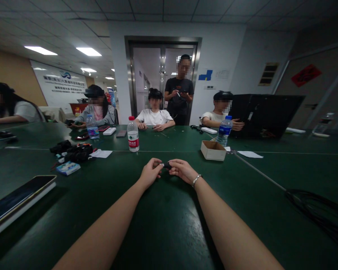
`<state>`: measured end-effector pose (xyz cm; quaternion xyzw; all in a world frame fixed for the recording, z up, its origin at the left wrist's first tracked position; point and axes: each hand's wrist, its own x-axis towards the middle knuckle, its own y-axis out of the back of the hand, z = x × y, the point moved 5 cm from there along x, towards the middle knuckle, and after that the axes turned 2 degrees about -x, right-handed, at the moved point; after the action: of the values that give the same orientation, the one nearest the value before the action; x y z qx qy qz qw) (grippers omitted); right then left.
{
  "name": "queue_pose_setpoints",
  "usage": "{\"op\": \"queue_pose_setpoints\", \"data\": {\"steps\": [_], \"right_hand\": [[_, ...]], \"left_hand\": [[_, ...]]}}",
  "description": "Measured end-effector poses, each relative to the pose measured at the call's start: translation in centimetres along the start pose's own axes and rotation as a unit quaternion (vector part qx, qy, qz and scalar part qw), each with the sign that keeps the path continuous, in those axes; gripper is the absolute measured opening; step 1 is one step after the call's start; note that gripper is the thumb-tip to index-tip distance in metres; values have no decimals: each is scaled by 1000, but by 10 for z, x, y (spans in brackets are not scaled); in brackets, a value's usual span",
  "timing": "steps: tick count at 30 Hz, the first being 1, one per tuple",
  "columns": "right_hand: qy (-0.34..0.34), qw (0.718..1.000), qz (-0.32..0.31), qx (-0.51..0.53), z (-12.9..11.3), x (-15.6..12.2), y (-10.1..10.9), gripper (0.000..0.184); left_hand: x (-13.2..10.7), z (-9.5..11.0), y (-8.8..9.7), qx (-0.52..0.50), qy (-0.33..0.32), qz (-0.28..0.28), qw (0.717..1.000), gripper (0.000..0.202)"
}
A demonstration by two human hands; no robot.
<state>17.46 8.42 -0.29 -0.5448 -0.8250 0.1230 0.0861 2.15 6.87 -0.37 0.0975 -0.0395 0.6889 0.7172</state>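
Over the dark green table (169, 210), both of my hands meet around a small black object with a silvery end (166, 165); its exact kind is too small to make out. My left hand (151, 172) pinches the silvery end between thumb and fingers. From the other side, my right hand (184, 171), with a silver bangle (196, 180) at its wrist, grips the black end. Fingertips cover part of the object at both ends.
A red-capped bottle (133, 135) stands beyond my hands; an open cardboard box (213, 151) and blue-capped bottle (224, 130) are at right. A phone (19, 202) lies left, black cables (318, 210) right. Several people sit around the table, and one person (179, 90) stands.
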Motion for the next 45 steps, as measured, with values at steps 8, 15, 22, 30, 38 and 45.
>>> {"op": "queue_pose_setpoints", "data": {"steps": [8, 15, 22, 30, 38, 45], "right_hand": [[1, 1000, -1, 12, -1, -1, -1, 20], [-4, 1000, -9, -5, 0, -1, -2, 20], [1, 1000, -11, -5, 0, 0, -2, 22], [-4, 1000, -15, -15, 0, -1, -3, 20], [1, 1000, -23, -13, -1, -1, -3, 22], [2, 1000, -25, -11, -1, -1, -3, 23]], "left_hand": [[2, -3, -1, -3, 23, -22, 999, 34], [-2, 6, -3, -11, -1, -40, 999, 27], [-3, 6, -4, -3, -6, -31, 999, 31], [-2, 4, -3, 21, -27, -36, 999, 30], [-5, 9, -6, 23, -28, -41, 998, 26], [-6, 13, -6, 4, -39, -49, 998, 26]]}}
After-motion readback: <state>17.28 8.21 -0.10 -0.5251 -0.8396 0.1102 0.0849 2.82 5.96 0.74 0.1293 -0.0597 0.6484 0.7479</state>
